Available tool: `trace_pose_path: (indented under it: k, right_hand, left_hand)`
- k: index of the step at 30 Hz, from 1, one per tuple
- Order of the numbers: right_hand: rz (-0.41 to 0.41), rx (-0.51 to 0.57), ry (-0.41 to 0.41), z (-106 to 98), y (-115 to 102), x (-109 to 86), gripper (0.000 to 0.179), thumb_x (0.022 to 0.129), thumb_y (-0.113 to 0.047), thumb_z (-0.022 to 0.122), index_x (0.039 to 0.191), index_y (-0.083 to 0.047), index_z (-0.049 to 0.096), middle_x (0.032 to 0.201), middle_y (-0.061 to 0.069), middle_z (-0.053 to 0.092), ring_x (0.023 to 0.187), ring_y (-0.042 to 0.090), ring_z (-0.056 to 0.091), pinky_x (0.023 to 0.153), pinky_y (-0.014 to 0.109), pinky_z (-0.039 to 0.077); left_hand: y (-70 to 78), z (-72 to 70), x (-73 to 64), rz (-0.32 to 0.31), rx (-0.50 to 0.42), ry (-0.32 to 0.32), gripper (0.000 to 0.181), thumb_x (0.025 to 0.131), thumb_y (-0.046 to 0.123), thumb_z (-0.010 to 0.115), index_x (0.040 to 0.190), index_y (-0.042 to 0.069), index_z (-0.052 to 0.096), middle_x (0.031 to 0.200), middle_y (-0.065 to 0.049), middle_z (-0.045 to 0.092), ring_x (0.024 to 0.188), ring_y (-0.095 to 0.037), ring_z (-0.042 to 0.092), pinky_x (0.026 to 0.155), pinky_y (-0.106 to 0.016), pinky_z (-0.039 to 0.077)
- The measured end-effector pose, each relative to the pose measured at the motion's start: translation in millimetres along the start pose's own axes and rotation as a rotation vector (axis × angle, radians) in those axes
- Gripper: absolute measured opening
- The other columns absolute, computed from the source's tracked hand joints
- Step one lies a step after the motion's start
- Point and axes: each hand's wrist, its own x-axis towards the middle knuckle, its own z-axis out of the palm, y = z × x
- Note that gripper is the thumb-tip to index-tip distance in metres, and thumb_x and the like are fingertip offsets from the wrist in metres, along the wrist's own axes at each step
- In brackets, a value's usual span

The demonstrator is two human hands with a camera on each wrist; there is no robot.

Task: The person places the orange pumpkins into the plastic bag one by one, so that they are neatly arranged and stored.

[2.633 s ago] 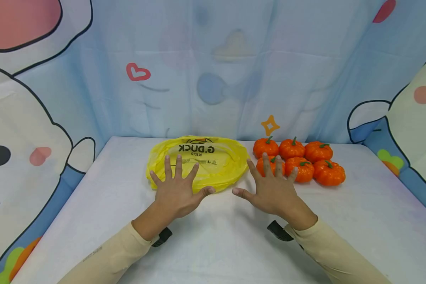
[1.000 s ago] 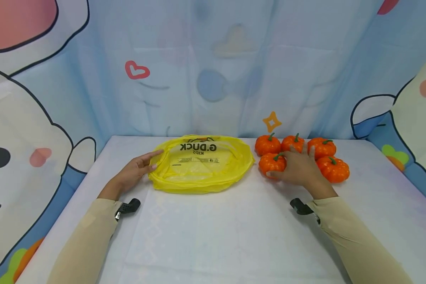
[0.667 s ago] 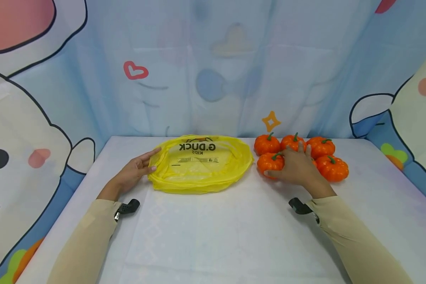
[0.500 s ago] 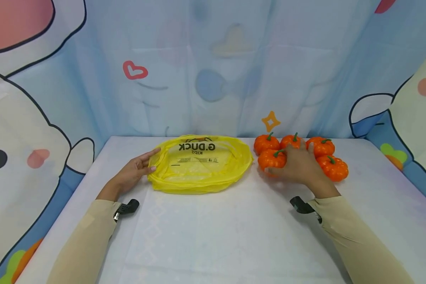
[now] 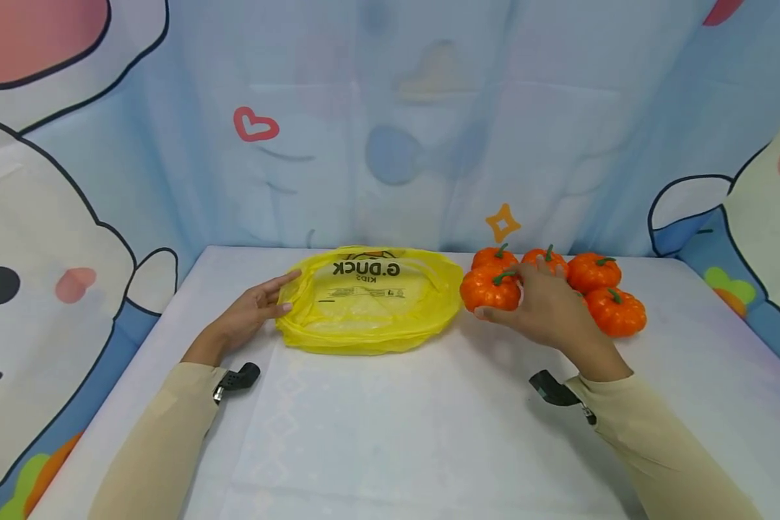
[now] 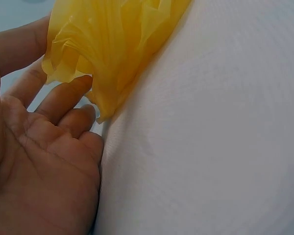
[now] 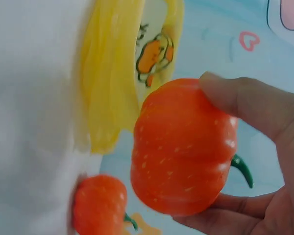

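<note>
My right hand (image 5: 552, 307) grips a small orange toy pumpkin (image 5: 490, 289) with a green stem. In the right wrist view this pumpkin (image 7: 183, 147) sits between thumb and fingers, raised off the table. Several similar pumpkins (image 5: 616, 312) stand behind and to the right of that hand, some partly hidden by it. At the left end of the yellow plastic bag (image 5: 370, 300), my left hand (image 5: 243, 318) touches the edge with loosely bent fingers. In the left wrist view the crumpled bag edge (image 6: 108, 54) lies against those fingers. The bag is flat, with printed lettering facing up.
A white cloth covers the table (image 5: 377, 433). A pale blue curtain (image 5: 325, 173) with cartoon prints hangs behind it and along both sides. Dark wrist cameras (image 5: 240, 377) stick out beside the sleeves.
Both hands, earlier spread over the table, moved to the bag and pumpkins. The right hand took the front left pumpkin, lifted it and shifted it left towards the bag. The left hand stayed at the bag.
</note>
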Motion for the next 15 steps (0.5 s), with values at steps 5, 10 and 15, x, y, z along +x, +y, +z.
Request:
trace_pose_path:
  k: [5,10,15]
  right_hand:
    - [-0.027,0.046,-0.026,10,-9,0.5,0.103,0.072,-0.074,0.069,0.136,0.003,0.044,0.102,0.019,0.068,0.077,0.027,0.063,0.068,0.041,0.053]
    - [-0.077,0.119,0.037,21,-17,1.3,0.090,0.076,-0.056,0.078,0.140,-0.002,0.045,0.099,0.015,0.069,0.076,0.026,0.063,0.069,0.040,0.054]
    - [-0.167,0.338,0.060,37,-39,8.4,0.084,0.080,-0.040,0.080,0.147,-0.006,0.043,0.139,0.019,0.056,0.117,0.039,0.061,0.095,0.053,0.054]
  left_hand:
    - [-0.4,0.3,1.1,0.009,0.006,0.000,0.067,0.099,0.017,0.059,0.157,0.024,0.027,0.164,-0.005,0.023,0.151,-0.026,0.024,0.124,-0.050,0.016]
    - [0.1,2.5,4.8,0.030,-0.006,-0.029,0.065,0.099,0.017,0.058,0.157,0.023,0.028,0.165,0.000,0.020,0.152,-0.023,0.021,0.125,-0.048,0.017]
    - [-0.5,-1.1,3.3,0.030,-0.019,-0.020,0.063,0.100,0.016,0.057,0.157,0.020,0.029,0.166,0.000,0.018,0.153,-0.023,0.017,0.125,-0.047,0.014]
